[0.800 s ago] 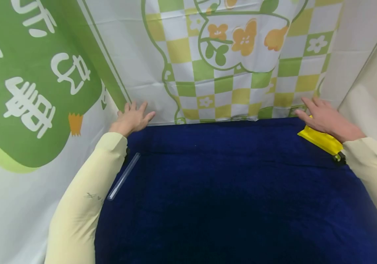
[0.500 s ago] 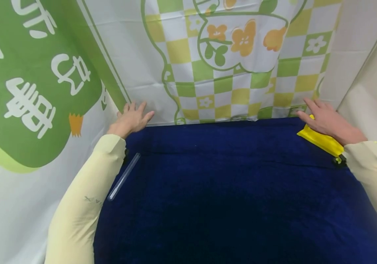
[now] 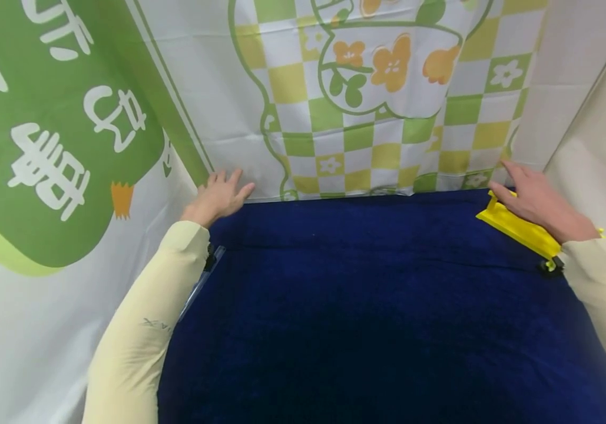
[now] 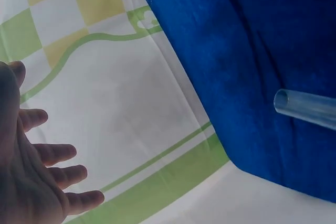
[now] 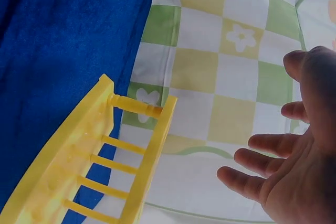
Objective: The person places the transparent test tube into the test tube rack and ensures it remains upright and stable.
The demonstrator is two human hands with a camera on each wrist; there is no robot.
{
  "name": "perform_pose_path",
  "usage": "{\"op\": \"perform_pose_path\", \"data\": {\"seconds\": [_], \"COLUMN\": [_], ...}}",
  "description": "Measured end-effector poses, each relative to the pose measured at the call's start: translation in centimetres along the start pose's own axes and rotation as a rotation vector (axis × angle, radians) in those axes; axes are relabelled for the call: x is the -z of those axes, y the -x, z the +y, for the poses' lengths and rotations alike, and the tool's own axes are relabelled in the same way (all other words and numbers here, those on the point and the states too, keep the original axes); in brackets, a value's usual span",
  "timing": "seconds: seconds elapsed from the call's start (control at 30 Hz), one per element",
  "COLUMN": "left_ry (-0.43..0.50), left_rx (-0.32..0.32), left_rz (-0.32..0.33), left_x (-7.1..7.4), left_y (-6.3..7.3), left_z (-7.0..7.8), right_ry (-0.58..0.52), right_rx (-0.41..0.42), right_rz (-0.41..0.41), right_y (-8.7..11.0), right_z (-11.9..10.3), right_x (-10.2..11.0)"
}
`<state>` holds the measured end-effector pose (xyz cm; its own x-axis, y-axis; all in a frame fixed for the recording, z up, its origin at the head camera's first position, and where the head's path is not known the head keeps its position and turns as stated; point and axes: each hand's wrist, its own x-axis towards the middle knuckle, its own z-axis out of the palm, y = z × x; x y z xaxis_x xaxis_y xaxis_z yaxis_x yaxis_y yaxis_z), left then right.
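Observation:
My left hand (image 3: 217,199) is held out with spread, straight fingers near the far left corner of the blue cloth surface. It holds nothing. Behind it, partly hidden by the left sleeve, lies a clear hollow tube (image 3: 202,281); its round end shows in the left wrist view, where the tube (image 4: 307,109) is apart from the hand (image 4: 31,166). My right hand (image 3: 543,203), fingers extended, is over a yellow rack (image 3: 520,229) at the far right and partly covers it. In the right wrist view the rack (image 5: 139,182) has a rail on slim rods, with a gap to the hand (image 5: 299,166).
Dark blue cloth (image 3: 356,306) covers the work surface. A checked green, yellow and white curtain (image 3: 358,135) hangs along the back edge. A green and white sheet (image 3: 69,194) borders the left side, and a pale sheet (image 3: 599,135) the right.
My left hand has shifted slightly right, and its sleeve now covers part of the tube. My right hand has moved a little right and nearer, uncovering more of the yellow rack.

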<state>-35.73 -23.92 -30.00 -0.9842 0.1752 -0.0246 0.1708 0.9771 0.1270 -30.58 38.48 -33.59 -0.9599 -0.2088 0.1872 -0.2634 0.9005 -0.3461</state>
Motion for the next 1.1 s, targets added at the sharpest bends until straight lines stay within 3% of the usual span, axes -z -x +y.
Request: {"op": "perform_pose_path", "data": {"seconds": [0.37, 0.83, 1.1], "left_ry": [0.046, 0.085, 0.125], "left_rx": [-0.022, -0.045, -0.102], "left_rz": [0.032, 0.049, 0.083], "left_x": [-1.2, -2.9, -4.1], "left_y": [-0.4, -0.2, -0.8], "left_z": [0.3, 0.1, 1.1], "right_ry": [-0.041, -0.059, -0.046], "right_rx": [-0.018, -0.108, -0.144], "right_rz": [0.085, 0.087, 0.093], "right_y": [0.9, 2.7, 3.6], "right_z": [1.2, 2.0, 2.4], "right_x": [-0.3, -0.1, 0.0]}}
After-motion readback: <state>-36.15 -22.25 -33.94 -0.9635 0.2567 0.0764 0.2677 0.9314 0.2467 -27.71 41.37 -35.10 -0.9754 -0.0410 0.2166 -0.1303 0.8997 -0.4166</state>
